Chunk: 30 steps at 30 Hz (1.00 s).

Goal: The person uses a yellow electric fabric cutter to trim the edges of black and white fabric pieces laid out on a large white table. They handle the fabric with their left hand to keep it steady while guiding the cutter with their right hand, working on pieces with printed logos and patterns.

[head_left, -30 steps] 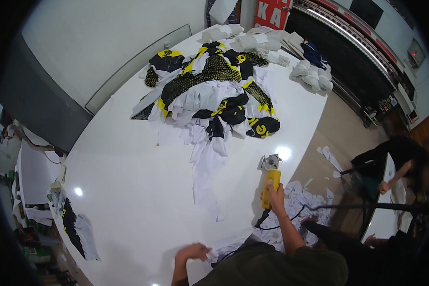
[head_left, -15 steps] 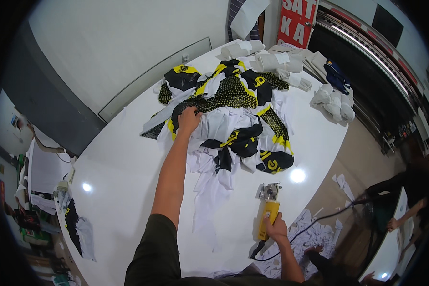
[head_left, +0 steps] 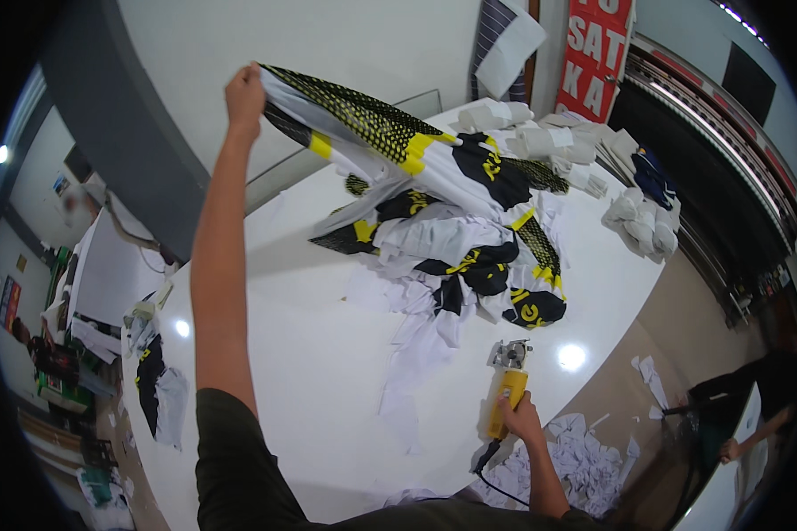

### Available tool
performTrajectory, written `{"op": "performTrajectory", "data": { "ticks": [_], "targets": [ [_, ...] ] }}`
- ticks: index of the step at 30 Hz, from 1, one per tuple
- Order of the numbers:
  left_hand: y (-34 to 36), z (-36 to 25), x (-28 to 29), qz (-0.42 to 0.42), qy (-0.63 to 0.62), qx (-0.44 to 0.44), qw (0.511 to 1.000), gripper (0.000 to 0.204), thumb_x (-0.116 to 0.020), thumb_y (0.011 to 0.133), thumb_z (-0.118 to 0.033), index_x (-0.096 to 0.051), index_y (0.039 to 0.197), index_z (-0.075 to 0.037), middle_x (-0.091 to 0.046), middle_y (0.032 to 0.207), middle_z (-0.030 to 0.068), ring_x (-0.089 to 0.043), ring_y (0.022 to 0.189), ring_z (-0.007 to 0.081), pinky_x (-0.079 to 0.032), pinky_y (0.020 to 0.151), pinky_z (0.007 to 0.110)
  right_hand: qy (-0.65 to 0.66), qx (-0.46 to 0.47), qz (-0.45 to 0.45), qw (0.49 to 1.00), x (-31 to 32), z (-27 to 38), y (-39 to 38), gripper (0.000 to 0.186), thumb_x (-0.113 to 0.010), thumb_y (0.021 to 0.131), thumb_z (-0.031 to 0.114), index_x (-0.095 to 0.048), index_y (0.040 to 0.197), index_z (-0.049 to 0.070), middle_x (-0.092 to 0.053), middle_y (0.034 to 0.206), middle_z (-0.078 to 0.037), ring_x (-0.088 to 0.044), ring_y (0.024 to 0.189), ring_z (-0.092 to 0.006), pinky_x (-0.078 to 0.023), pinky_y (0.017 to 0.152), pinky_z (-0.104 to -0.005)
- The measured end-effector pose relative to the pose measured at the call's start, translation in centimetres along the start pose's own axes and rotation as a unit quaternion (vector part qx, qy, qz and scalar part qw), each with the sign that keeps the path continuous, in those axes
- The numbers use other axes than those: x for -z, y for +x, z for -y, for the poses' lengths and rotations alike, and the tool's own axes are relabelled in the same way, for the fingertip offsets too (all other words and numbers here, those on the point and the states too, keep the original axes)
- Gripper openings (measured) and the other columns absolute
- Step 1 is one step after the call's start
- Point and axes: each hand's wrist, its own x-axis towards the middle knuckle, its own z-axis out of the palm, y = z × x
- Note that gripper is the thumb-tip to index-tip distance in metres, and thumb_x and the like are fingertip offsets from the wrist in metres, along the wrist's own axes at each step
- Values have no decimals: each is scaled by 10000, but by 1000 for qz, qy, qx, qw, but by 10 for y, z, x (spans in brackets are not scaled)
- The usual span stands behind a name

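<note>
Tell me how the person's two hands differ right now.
The left hand is raised high, arm stretched out; the right hand stays low on the white table. The left hand pinches a black, yellow and white printed fabric sheet; the right hand grips a yellow electric cutter. Both are closed on something.

This is a garment cutting workshop: a big white cutting table piled at its far end with printed fabric pieces, a yellow electric cloth cutter near its right edge, paper scraps on the floor.
</note>
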Motion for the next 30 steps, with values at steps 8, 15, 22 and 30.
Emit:
{"op": "performTrajectory", "data": {
  "ticks": [8, 15, 22, 30],
  "targets": [
    [99, -128, 283, -141, -173, -11, 975, 380, -639, 1037, -304, -696, 1205, 32, -708, 1051, 80, -650, 953, 160, -522, 878, 338, -68, -12, -76, 995, -20, 40, -19, 684, -608, 945, 518, -454, 1261, -69, -665, 1125, -334, -689, 1021, -492, -540, 900, -550],
    [110, -189, 472, -180, -99, -96, 974, 483, -725, 990, -313, -634, 1324, 24, -653, 1287, 104, -588, 1195, 210, -475, 1026, 370, -84, 69, -263, 959, -48, 36, -27, 768, -690, 921, 426, -402, 1437, -64, -540, 1339, -286, -562, 1238, -454, -481, 997, -558],
    [28, -278, 561, -196, -106, -63, 973, 393, -707, 998, -280, -667, 1233, 32, -704, 1074, 104, -695, 946, 225, -563, 848, 367, 105, 432, -343, 828, -58, 247, -37, 875, -819, 848, 242, -334, 1511, -60, -417, 1503, -300, -430, 1393, -471, -373, 1154, -507],
    [-17, -304, 737, -187, 63, -135, 971, 420, -682, 1004, -319, -704, 1233, 33, -720, 1139, 70, -657, 1033, 158, -498, 929, 298, 141, 548, -363, 740, -136, 438, -90, 1067, -879, 783, 316, -236, 1580, 16, -265, 1616, -274, -381, 1430, -491, -411, 1112, -501]
  ]
}}
